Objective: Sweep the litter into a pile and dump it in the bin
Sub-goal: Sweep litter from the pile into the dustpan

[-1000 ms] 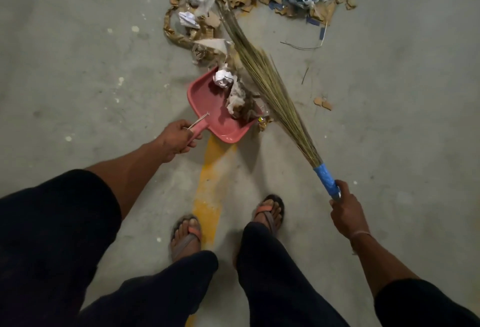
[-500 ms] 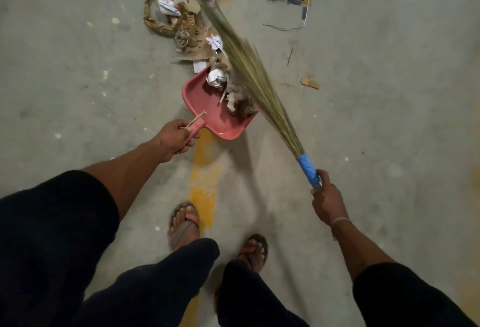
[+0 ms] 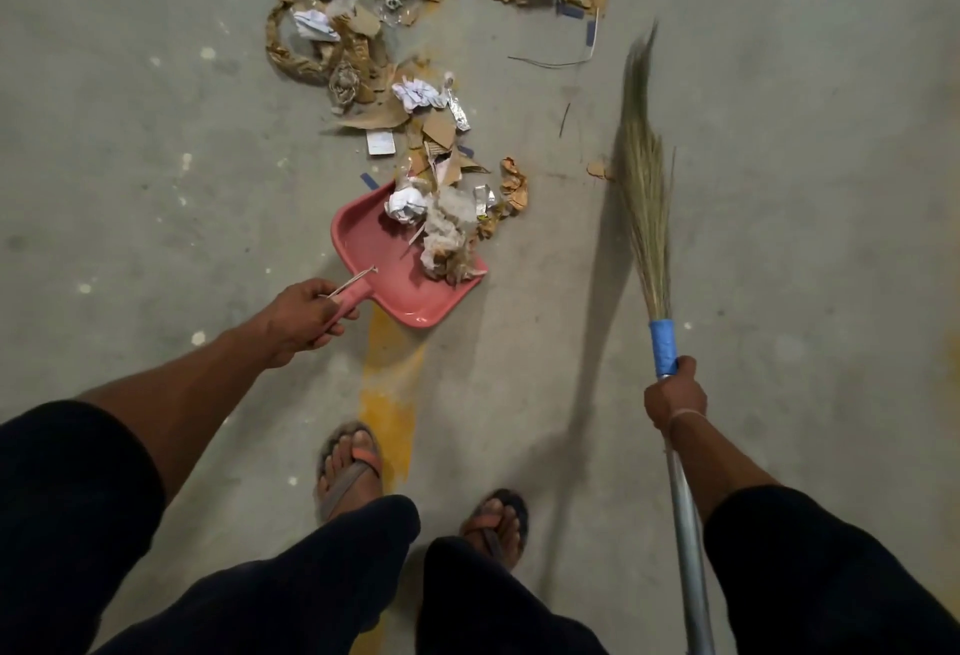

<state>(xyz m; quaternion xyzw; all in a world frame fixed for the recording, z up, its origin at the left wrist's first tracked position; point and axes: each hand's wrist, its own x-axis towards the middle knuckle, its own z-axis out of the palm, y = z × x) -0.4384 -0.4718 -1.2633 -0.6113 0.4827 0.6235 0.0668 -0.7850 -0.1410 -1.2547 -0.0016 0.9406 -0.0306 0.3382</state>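
Observation:
My left hand (image 3: pixel 304 319) grips the handle of a pink dustpan (image 3: pixel 384 269) that rests on the concrete floor, its mouth facing the litter. Crumpled paper and cardboard scraps (image 3: pixel 447 233) lie in its far right part. A trail of litter (image 3: pixel 374 67), torn brown cardboard, white paper, foil and blue plastic, stretches from the pan to the top of the view. My right hand (image 3: pixel 674 397) holds the grass broom (image 3: pixel 644 186) at its blue-taped neck. The broom points up and away, to the right of the litter and apart from it.
A worn yellow painted line (image 3: pixel 392 384) runs along the floor from the dustpan toward my feet. My sandalled feet (image 3: pixel 350 472) stand just behind the pan. A small cardboard scrap (image 3: pixel 597 169) and thin sticks (image 3: pixel 550 64) lie beside the broom. No bin is in view.
The broom has swung out of the litter to the right and now stands clear of the dustpan. More litter lies at the pan's mouth. The dustpan stayed in place.

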